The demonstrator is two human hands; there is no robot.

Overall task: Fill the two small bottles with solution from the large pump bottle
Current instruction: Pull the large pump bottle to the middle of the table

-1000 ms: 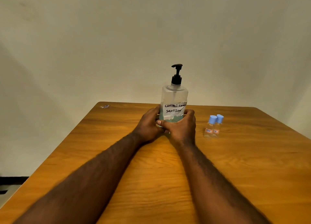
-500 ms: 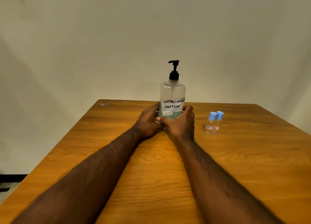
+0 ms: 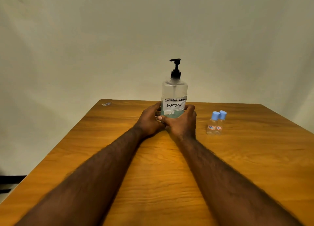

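Head-cam view down two bare forearms onto a wooden desk [image 3: 254, 157]. The large pump bottle [image 3: 174, 90] stands upright at desk ctr, toward the far edge, gripped between both hands. The left hand [image 3: 149, 122] curls round its left side. The right hand [image 3: 182, 124] curls round its right side w/ thumb laid across the low front, & the hands touch in front of the bottle's base. The bottle is clear plastic w/ a black pump head [image 3: 175, 67], nozzle pointing left, & pale blue-green liquid in the lower part. A torn white paper label [image 3: 174, 103] reads "contact lens solution" in handwritten caps. The two small bottles [image 3: 215, 124] stand right of the right hand, apart from it, touching each other. They are clear, blue caps on, w/ small orange-edged labels. Plain pale wall [image 3: 153, 30] behind.
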